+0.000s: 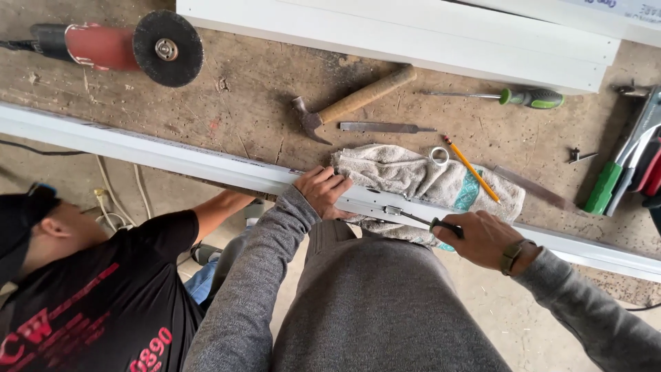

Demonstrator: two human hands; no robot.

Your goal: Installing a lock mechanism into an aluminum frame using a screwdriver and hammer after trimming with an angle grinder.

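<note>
Head view: left hand (322,191) clamps white rail (172,157); right hand (482,238) grips screwdriver (430,223).

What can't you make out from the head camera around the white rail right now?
- Screwdriver tip, head view: too small to tell whether it sits in the small metal fitting.
- Left hand fingers: curl over the long white metal rail, hidden.
- Co-worker's hand: behind the rail.
- Right-edge pliers: cut off.
</note>
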